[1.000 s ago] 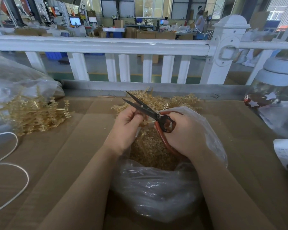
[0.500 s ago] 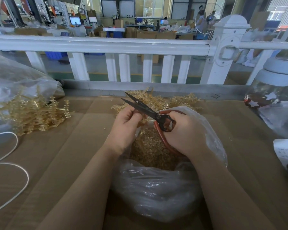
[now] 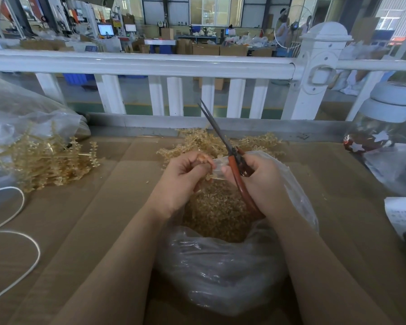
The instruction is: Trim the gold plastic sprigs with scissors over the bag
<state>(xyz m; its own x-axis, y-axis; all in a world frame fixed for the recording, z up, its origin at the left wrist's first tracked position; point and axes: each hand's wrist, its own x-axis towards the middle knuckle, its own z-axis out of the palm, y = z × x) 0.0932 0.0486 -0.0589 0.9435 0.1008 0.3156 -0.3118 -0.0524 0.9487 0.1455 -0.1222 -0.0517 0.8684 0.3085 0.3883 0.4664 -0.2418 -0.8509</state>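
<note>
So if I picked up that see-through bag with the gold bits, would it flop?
Probably yes: the clear bag looks thin and crinkled, sagging on the table. It is likely light, since it holds only small gold trimmings. It might feel slippery.

2 bare forearms and hands point(image 3: 220, 181), no sleeves or gloves visible.

White railing point(image 3: 150, 64) runs across beyond the hands, with a capped post point(image 3: 319, 66) to their far right. Cardboard-covered tabletop point(image 3: 80, 219). Looped white cord point(image 3: 21, 231) lies well left of the left hand. Glass jar point(image 3: 382, 127) with white lid and star stickers stands far right. Printed paper point(image 3: 403, 214) at right edge. Workshop floor with boxes point(image 3: 206, 49) and monitors point(image 3: 106, 29) behind the railing.
</note>
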